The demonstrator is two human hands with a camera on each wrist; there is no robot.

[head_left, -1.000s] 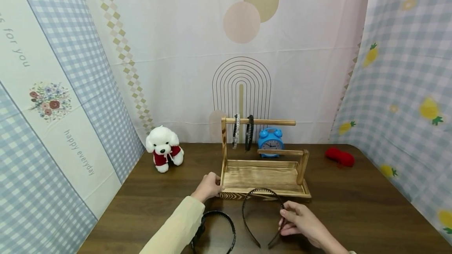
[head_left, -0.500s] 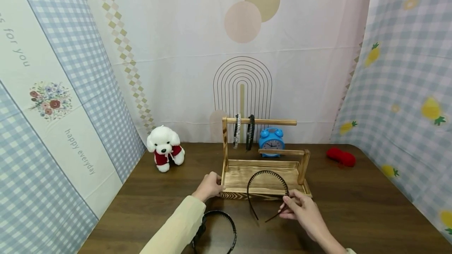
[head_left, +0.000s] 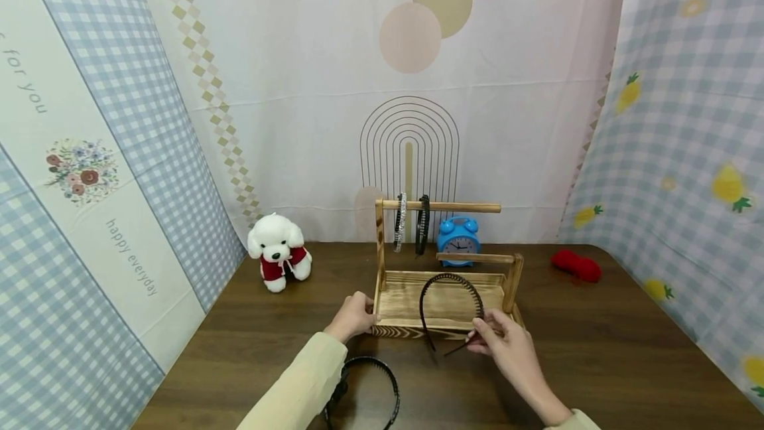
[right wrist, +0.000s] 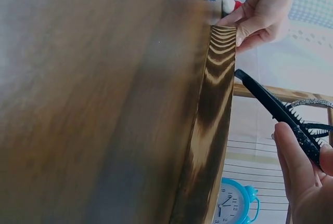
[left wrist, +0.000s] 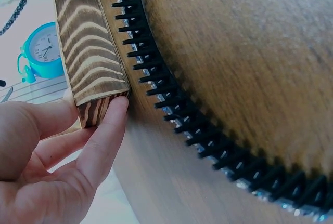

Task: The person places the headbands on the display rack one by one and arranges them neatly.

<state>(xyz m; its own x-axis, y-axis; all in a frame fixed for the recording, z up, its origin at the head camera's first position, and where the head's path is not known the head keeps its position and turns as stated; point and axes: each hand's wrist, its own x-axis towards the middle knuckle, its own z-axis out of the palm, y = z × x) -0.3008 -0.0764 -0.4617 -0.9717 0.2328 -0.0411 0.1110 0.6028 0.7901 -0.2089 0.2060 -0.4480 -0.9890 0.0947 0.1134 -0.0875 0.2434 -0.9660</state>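
Brown wood makes the long tray stand; the left hand pinches one end of it. On its wooden top bar hang a sparkly silver headband and a dark shiny headband. The right hand pinches a thin black toothed headband near the stand. A curved black glittery headband lies on the brown desk. Two up, two left, I think.

The rack stands on the table, between the plush dog at left and a bundle at right. Behind it is the alarm clock. On its upper bar hang two headbands. Near its front edge is a third headband, in the right hand; a fourth headband lies nearer, more to the left.
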